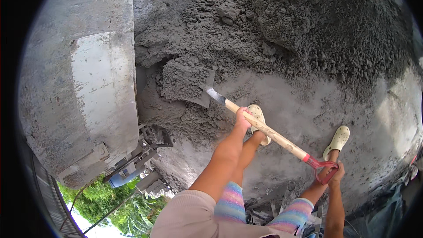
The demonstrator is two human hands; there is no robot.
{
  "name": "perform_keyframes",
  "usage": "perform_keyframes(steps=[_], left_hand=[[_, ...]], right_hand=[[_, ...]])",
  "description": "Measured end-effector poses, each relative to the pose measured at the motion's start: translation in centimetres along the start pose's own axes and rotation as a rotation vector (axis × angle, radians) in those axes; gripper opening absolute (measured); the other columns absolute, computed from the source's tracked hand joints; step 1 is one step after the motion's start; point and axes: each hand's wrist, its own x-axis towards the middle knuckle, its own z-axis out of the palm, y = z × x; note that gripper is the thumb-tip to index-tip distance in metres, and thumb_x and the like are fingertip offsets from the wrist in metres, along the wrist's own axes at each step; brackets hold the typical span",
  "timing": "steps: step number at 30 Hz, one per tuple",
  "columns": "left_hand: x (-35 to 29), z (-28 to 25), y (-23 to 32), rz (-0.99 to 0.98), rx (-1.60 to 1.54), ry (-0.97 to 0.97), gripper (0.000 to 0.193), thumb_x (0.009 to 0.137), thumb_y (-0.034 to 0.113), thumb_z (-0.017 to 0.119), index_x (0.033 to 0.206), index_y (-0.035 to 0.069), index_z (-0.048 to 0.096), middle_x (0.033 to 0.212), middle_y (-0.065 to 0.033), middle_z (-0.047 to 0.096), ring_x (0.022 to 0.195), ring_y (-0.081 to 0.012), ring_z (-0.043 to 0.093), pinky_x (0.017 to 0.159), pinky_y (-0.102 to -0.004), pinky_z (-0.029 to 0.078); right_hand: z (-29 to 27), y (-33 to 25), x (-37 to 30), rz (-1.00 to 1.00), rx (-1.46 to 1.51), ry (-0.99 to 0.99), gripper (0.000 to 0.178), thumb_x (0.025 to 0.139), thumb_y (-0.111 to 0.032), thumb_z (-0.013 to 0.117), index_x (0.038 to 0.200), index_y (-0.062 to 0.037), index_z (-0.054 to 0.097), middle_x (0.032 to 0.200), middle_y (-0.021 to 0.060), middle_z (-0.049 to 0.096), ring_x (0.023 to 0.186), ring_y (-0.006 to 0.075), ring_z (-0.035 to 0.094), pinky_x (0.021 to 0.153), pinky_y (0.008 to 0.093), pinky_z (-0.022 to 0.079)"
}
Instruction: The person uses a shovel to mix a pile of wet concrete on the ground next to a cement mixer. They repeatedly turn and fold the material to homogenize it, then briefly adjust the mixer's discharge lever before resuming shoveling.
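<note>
A shovel (269,132) with a pale wooden shaft runs slantwise before me. Near its metal neck, my left hand (243,118) is closed round the shaft. The red D-shaped grip at the other end is in my right hand (337,174), fingers wrapped about it. The flat metal blade (210,79) lies up and to the left, loaded with a heap of damp grey mix (183,81) that covers most of it. Behind the blade rises a large pile of the same crumbly grey material (282,22).
A big, worn grey metal drum or hopper (97,70) stands close at the left, with a metal frame (147,150) below it. My feet, in cream clogs (338,140), stand on dusty grey ground (291,101). Dark sheeting (379,211) lies at lower right; green plants (103,202) show lower left.
</note>
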Motion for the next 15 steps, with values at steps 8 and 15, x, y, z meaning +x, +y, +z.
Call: perform_keyframes(steps=[8,15], left_hand=[[-13.8,4.6,-20.5,-0.155,0.182,-0.013,0.015,0.065,0.017,0.059,0.064,0.012,0.045,0.060,0.0000,0.045,0.053,-0.0159,0.046,0.056,-0.0345,0.041],[-28.3,13.2,-32.5,0.051,0.326,-0.039,0.012,0.063,0.007,0.060,0.068,0.008,0.049,0.061,-0.0035,0.049,0.053,-0.0159,0.048,0.050,-0.0299,0.041]], right_hand=[[-26.6,-4.5,-1.2,0.049,0.082,0.116,0.033,0.075,-0.043,0.048,0.063,-0.0123,0.049,0.045,0.0009,0.040,0.036,0.0162,0.039,0.034,0.0280,0.034],[-40.3,-7.4,-5.2,0.278,0.170,-0.046,0.031,0.074,-0.041,0.044,0.063,-0.0120,0.049,0.046,0.0007,0.041,0.040,0.0172,0.041,0.038,0.0283,0.037]])
